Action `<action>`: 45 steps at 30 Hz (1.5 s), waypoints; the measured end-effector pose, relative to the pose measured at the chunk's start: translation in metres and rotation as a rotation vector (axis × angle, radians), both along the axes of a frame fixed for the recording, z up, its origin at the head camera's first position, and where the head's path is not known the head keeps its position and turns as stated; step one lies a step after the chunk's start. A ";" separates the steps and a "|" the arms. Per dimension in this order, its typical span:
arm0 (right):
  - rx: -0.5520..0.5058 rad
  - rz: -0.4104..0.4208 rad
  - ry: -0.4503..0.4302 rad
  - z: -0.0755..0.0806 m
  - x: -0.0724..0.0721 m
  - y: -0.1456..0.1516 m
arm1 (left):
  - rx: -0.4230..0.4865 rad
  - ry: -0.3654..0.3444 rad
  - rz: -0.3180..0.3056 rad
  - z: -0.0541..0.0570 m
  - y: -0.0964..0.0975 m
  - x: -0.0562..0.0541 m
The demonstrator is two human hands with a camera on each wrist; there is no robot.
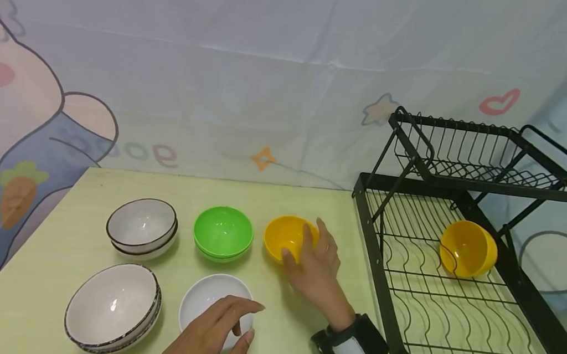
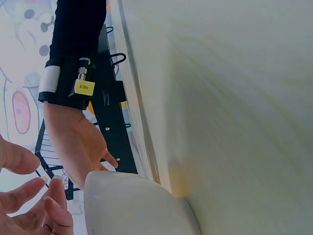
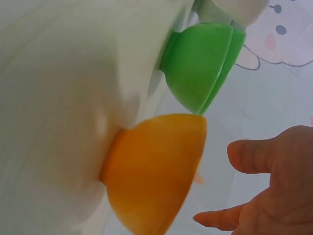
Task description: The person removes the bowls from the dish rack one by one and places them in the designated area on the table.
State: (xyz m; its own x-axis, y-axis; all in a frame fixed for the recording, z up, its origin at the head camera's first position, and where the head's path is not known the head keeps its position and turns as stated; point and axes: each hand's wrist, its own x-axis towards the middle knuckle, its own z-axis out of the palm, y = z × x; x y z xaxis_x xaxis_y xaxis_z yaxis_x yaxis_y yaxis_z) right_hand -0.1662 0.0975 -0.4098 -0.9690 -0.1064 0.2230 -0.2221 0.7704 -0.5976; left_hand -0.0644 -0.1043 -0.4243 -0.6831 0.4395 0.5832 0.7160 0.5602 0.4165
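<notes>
My right hand (image 1: 315,265) hovers over a yellow bowl (image 1: 278,233) on the table, thumb and fingers spread. In the right wrist view a gap shows between that hand (image 3: 279,181) and the rim of the yellow bowl (image 3: 154,166). Held above a small white bowl (image 1: 204,296), my left hand (image 1: 216,327) has loosely bent fingers and nothing in them; it covers part of that bowl. The left wrist view shows the left fingers (image 2: 32,208) apart from the white bowl (image 2: 134,205). Another yellow bowl (image 1: 469,250) lies tilted in the dish rack's lower tier.
A black two-tier dish rack (image 1: 388,296) stands on the right. Stacked green bowls (image 1: 223,232) sit left of the yellow one. Farther left are stacked dark-rimmed white bowls (image 1: 142,224) and larger speckle-rimmed bowls (image 1: 113,305). A printed cloth (image 1: 270,87) hangs behind the table (image 1: 311,201).
</notes>
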 end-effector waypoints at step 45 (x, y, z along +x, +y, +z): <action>0.237 -0.056 -0.072 0.089 0.024 0.134 | 0.067 -0.137 -0.008 0.004 0.007 0.005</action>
